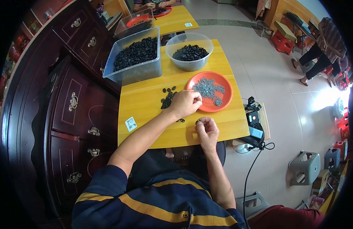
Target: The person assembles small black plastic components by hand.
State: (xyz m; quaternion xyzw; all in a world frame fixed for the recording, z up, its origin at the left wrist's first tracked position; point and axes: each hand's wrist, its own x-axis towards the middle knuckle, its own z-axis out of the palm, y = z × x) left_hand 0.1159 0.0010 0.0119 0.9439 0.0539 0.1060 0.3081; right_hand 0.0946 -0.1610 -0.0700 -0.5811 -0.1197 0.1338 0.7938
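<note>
My left hand (185, 104) is at the near left rim of an orange-red plate (228, 95), its fingers curled together. Whatever they hold, if anything, is hidden. On the plate lies a heap of small grey slender pieces (208, 87). Lower and to the right, near the table's front edge, my right hand (208, 131) pinches a small dark oval piece (197, 122) between thumb and fingers. Loose black oval pieces (168, 100) are scattered on the yellow table (140, 110) beside my left wrist, and a few (181, 120) lie under that forearm.
A clear bin (140, 74) and a round clear tub (189, 66), both with black pieces, stand at the back. Dark drawers (71, 95) flank the left. Cables and a power adapter (254, 119) sit off the right edge. Another person (155, 4) works at a farther table.
</note>
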